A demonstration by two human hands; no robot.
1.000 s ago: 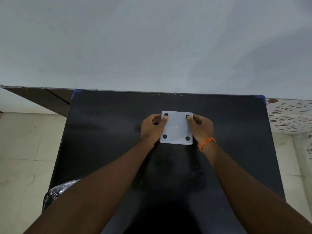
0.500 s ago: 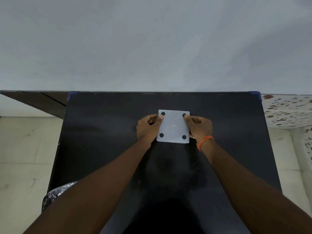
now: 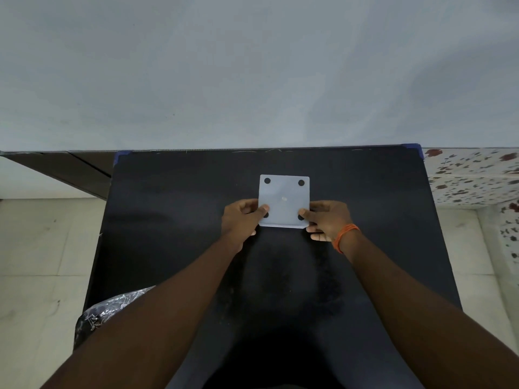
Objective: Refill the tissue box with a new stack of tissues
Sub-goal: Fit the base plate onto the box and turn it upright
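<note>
Plain pale grey-blue wall [image 3: 252,68] fills the top half of the view, and below it there's a black counter [image 3: 174,220] pushed up against it, with blue tape on its two far corners. Pale floor tiles [image 3: 42,262] run down the left side, and speckled tiles [image 3: 474,178] show off to the right. Sitting roughly mid-counter, a bit toward the wall, is the tissue box [image 3: 284,200], a white square thing with its underside facing up, so you see four small black round feet, one per corner, plus a tiny mark in the middle. Both hands are on its near end: the left hand [image 3: 241,220] has the thumb pressed on top over the near-left foot with the fingers curled around the left edge, and the right hand [image 3: 325,220] mirrors that on the near-right corner, thumb on top, fingers tucked down beside and under the edge. So both are closed onto the box, gripping it from either side. There's an orange band [image 3: 345,237] on the right wrist. Down at the lower left, partly hidden by the left forearm, a crinkly black and silver plastic bag [image 3: 112,307] pokes out at the counter's edge; can't tell what's in it.
</note>
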